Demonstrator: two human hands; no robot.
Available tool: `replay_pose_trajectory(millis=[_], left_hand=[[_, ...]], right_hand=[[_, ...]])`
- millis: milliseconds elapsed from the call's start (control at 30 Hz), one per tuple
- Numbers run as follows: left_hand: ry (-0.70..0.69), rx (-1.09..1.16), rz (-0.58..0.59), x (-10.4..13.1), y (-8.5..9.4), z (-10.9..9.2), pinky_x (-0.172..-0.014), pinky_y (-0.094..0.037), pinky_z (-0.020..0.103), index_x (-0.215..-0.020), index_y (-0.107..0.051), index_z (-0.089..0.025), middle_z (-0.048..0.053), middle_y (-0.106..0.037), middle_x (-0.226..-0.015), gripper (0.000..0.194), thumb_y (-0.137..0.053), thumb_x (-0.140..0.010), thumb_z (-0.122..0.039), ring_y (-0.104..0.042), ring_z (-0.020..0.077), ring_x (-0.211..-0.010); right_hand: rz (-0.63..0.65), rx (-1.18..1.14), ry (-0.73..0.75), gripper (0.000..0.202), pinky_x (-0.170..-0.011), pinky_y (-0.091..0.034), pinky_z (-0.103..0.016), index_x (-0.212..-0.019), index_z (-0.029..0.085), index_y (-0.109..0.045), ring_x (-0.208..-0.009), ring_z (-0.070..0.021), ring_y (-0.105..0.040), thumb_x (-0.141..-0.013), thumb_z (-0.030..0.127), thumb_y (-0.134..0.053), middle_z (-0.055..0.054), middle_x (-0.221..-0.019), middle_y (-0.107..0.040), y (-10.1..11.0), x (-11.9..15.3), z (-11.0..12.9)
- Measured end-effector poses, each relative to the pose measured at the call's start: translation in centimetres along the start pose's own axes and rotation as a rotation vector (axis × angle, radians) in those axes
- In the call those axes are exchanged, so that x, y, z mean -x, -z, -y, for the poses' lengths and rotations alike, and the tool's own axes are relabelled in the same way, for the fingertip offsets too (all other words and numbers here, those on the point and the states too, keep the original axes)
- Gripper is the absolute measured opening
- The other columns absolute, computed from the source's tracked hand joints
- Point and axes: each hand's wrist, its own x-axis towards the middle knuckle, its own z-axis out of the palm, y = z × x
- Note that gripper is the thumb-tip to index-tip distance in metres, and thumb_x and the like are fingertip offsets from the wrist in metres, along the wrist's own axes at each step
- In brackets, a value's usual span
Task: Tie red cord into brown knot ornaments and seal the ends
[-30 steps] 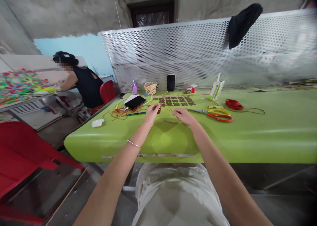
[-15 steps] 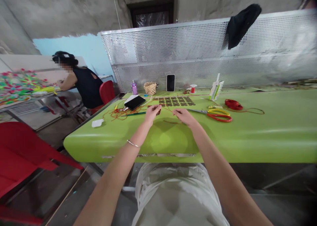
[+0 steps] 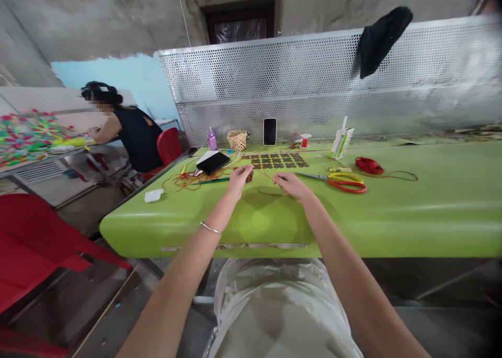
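Note:
My left hand (image 3: 240, 181) is closed around a small dark reddish-brown piece (image 3: 250, 176), mostly hidden by the fingers. To its right, my right hand (image 3: 291, 183) pinches a thin orange-brown cord (image 3: 266, 174) that runs toward the left hand. A loose cord end (image 3: 270, 193) lies below the right fingers. Just beyond both hands, several dark flower-shaped pieces (image 3: 278, 161) are laid out in rows on the green table (image 3: 392, 211). Scissors with yellow and red handles (image 3: 347, 182) rest to the right of my right hand.
Tangled orange cord (image 3: 184, 181), a black phone (image 3: 214, 163) and a white case (image 3: 153, 195) lie to the left. Behind stand a woven basket (image 3: 237, 139), an upright phone (image 3: 270, 132) and a thread spool (image 3: 305, 141). A red cord coil (image 3: 368, 165) sits right. A co-worker (image 3: 135, 130) sits far left.
Both hands keep nearly the same place. The left fingers have turned slightly around the small piece; the cord still stretches between the hands.

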Motion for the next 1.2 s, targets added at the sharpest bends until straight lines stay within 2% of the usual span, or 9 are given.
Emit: replay_pose_trajectory(millis=[233, 500, 767, 867, 933, 1033, 1133, 1200], left_hand=[[0.053, -0.009, 0.042, 0.2, -0.1, 0.1, -0.053, -0.043, 0.021, -0.071, -0.066, -0.015, -0.001, -0.058, -0.063, 0.017, -0.073, -0.066, -0.030, -0.051, 0.0087, -0.056], [0.030, -0.015, 0.049, 0.3, 0.0, 0.1, -0.056, -0.043, 0.022, -0.070, -0.064, -0.016, -0.002, -0.058, -0.064, 0.020, -0.073, -0.064, -0.032, -0.051, 0.0096, -0.058], [-0.040, -0.053, 0.039, -0.2, 0.1, 0.7, -0.053, -0.038, 0.020, -0.067, -0.061, -0.015, -0.004, -0.052, -0.057, 0.022, -0.072, -0.066, -0.034, -0.045, 0.0082, -0.054], [-0.042, -0.066, 0.074, -0.2, 0.0, 0.8, -0.052, -0.037, 0.021, -0.069, -0.061, -0.016, -0.004, -0.053, -0.058, 0.023, -0.073, -0.065, -0.035, -0.044, 0.0080, -0.052], [-0.026, -0.072, 0.128, -0.1, -0.1, 0.7, -0.052, -0.037, 0.021, -0.070, -0.062, -0.016, -0.003, -0.055, -0.060, 0.024, -0.073, -0.064, -0.036, -0.045, 0.0080, -0.052], [-0.001, -0.083, 0.246, 0.4, -0.4, 0.4, -0.053, -0.037, 0.022, -0.075, -0.064, -0.016, -0.002, -0.058, -0.064, 0.025, -0.073, -0.064, -0.037, -0.047, 0.0083, -0.053], [0.016, -0.101, 0.367, 1.0, -0.5, 0.1, -0.056, -0.039, 0.022, -0.082, -0.067, -0.016, 0.000, -0.061, -0.069, 0.027, -0.074, -0.063, -0.034, -0.050, 0.0093, -0.057], [0.015, -0.116, 0.426, 1.2, -0.6, -0.1, -0.056, -0.039, 0.023, -0.084, -0.067, -0.016, 0.000, -0.061, -0.068, 0.027, -0.074, -0.062, -0.030, -0.051, 0.0095, -0.057]], right_hand=[[0.003, -0.002, -0.029, 0.026, -0.042, -0.020, -0.022, -0.068, 0.018, -0.053, -0.039, -0.0076, -0.021, -0.079, 0.041, -0.047, 0.009, -0.044, -0.024, 0.1, 0.2, 0.3], [0.021, 0.010, -0.020, 0.025, -0.042, -0.020, -0.022, -0.066, 0.018, -0.051, -0.040, -0.0078, -0.022, -0.078, 0.040, -0.046, 0.009, -0.044, -0.025, 0.0, 0.2, 0.3], [0.143, 0.032, 0.078, 0.025, -0.046, -0.025, -0.023, -0.064, 0.017, -0.054, -0.047, -0.0085, -0.033, -0.075, 0.039, -0.051, 0.005, -0.053, -0.040, 0.1, 0.7, 1.0], [0.187, 0.027, 0.095, 0.025, -0.047, -0.026, -0.022, -0.059, 0.017, -0.054, -0.048, -0.0084, -0.035, -0.074, 0.037, -0.055, 0.005, -0.052, -0.040, 0.0, 0.8, 1.3], [0.165, 0.017, 0.076, 0.026, -0.046, -0.027, -0.022, -0.059, 0.017, -0.054, -0.047, -0.0082, -0.035, -0.076, 0.036, -0.053, 0.005, -0.051, -0.040, -0.2, 0.7, 1.0], [0.064, -0.003, 0.023, 0.020, -0.044, -0.031, -0.021, -0.074, 0.016, -0.059, -0.048, -0.0088, -0.040, -0.080, 0.032, -0.048, 0.003, -0.057, -0.048, -0.3, 0.2, 0.5], [-0.027, -0.033, -0.014, 0.028, -0.046, -0.038, -0.019, -0.105, 0.018, -0.059, -0.059, -0.0107, -0.052, -0.082, 0.027, -0.047, -0.005, -0.084, -0.061, -0.3, -0.2, 0.3], [-0.043, -0.052, -0.018, 0.034, -0.048, -0.042, -0.019, -0.115, 0.020, -0.056, -0.069, -0.0125, -0.057, -0.082, 0.025, -0.048, -0.007, -0.097, -0.062, -0.2, -0.2, 0.4]])
